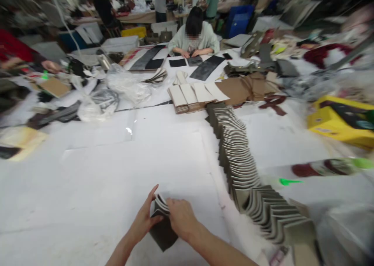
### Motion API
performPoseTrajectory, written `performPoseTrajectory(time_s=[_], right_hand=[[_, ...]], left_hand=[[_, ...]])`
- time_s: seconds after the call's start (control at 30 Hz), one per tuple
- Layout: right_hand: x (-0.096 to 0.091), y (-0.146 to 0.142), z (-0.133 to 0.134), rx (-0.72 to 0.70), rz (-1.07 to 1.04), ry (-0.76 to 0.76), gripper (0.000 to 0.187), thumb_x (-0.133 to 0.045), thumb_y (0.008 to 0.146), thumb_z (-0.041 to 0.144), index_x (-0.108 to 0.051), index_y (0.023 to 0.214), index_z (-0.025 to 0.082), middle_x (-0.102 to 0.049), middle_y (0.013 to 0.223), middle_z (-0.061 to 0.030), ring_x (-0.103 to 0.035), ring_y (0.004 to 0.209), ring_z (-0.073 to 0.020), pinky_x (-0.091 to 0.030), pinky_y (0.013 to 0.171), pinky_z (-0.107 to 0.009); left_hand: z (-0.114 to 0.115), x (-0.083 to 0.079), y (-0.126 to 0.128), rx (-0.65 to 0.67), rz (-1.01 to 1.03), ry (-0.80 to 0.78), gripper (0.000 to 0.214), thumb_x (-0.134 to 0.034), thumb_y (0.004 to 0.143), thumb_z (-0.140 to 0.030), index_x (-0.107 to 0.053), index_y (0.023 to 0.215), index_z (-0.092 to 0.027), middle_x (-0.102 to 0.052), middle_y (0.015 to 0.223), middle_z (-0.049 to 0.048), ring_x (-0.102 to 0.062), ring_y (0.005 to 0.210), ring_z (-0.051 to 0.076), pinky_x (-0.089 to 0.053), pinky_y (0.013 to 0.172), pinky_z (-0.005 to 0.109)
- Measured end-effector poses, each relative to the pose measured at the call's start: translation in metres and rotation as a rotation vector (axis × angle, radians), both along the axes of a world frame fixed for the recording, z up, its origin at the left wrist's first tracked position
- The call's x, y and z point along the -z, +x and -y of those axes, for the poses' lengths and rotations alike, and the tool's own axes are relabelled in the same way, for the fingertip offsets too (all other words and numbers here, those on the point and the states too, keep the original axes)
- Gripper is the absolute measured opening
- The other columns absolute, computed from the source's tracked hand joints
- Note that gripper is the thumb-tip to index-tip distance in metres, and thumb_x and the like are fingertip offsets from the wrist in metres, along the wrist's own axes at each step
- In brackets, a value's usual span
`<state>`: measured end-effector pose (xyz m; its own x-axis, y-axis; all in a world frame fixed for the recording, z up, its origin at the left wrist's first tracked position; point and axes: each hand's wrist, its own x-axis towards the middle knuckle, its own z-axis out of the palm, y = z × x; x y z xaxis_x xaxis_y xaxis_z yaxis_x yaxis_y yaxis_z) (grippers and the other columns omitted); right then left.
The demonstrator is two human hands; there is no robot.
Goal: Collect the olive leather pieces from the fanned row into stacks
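Note:
Between my hands is a small folded dark olive piece (pixel 164 233) of leather-like material, its pale layered edges curving up at the top. My left hand (pixel 145 216) grips its left side, thumb in front and fingers behind. At the upper right edge, my right hand (pixel 181 218) is closed on the same piece, its fingertips partly hidden. To the right runs a long row of similar folded olive pieces (pixel 239 156), overlapping one another, with their pale edges showing. The nearer part of that row (pixel 280 215) bends toward the lower right.
Cream and brown panels (pixel 198 92) lie stacked beyond the row. A yellow box (pixel 340 121), a bottle (pixel 324 167) and a green-tipped item (pixel 289 181) are on the right. Plastic bags (pixel 125 84) lie at left. Across the white table (pixel 96 184), a person (pixel 194 36) handles dark pieces.

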<state>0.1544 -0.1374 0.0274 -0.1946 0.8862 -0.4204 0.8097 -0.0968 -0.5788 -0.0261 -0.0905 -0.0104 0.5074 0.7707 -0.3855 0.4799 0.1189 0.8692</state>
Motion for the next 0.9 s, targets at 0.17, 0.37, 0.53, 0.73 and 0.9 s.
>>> performPoseTrajectory(time_s=[0.17, 0.37, 0.53, 0.73, 0.9], right_hand=[[0.008, -0.009, 0.015, 0.011, 0.071, -0.052, 0.028, -0.062, 0.089, 0.029, -0.056, 0.113, 0.016, -0.063, 0.100, -0.0039, -0.061, 0.087, -0.0193, -0.050, 0.081, -0.040], [0.019, 0.011, 0.031, 0.194, 0.003, -0.101, 0.032, -0.059, 0.092, 0.039, -0.057, 0.114, 0.015, -0.062, 0.102, -0.0055, -0.061, 0.090, -0.0201, -0.051, 0.081, -0.041], [0.033, 0.017, 0.047, 0.139, -0.220, -0.155, 0.026, -0.062, 0.090, 0.038, -0.061, 0.101, 0.014, -0.064, 0.095, -0.0030, -0.063, 0.083, -0.0173, -0.053, 0.074, -0.035], [0.018, -0.013, 0.081, 0.163, -0.233, -0.141, 0.025, -0.064, 0.087, 0.037, -0.060, 0.100, 0.016, -0.063, 0.089, -0.0015, -0.060, 0.081, -0.0180, -0.048, 0.078, -0.038], [0.013, -0.036, 0.101, 0.101, -0.288, -0.162, 0.016, -0.057, 0.085, 0.024, -0.059, 0.100, 0.017, -0.065, 0.094, -0.0036, -0.059, 0.085, -0.0198, -0.043, 0.077, -0.033]], left_hand=[[0.008, 0.030, -0.012, 0.038, -0.001, 0.004, 0.071, -0.063, 0.070, -0.021, -0.040, 0.137, -0.030, -0.046, 0.139, 0.0041, -0.042, 0.129, 0.028, -0.032, 0.110, 0.045], [0.035, 0.039, -0.007, -0.142, -0.076, 0.077, 0.074, -0.063, 0.074, -0.041, -0.035, 0.138, -0.018, -0.055, 0.111, 0.0089, -0.054, 0.107, 0.028, -0.040, 0.098, 0.046], [0.059, 0.032, -0.022, -0.046, -0.026, -0.084, 0.028, -0.060, 0.078, -0.044, -0.056, 0.090, -0.020, -0.061, 0.083, 0.0023, -0.058, 0.082, 0.022, -0.046, 0.076, 0.035], [0.078, 0.030, -0.055, -0.019, 0.097, -0.162, 0.040, -0.070, 0.067, -0.047, -0.052, 0.090, -0.020, -0.058, 0.094, 0.0038, -0.055, 0.089, 0.023, -0.045, 0.080, 0.034], [0.099, 0.030, -0.077, -0.093, 0.262, -0.331, 0.078, -0.079, 0.058, -0.037, -0.039, 0.124, -0.026, -0.047, 0.129, 0.0087, -0.053, 0.107, 0.026, -0.043, 0.091, 0.038]])
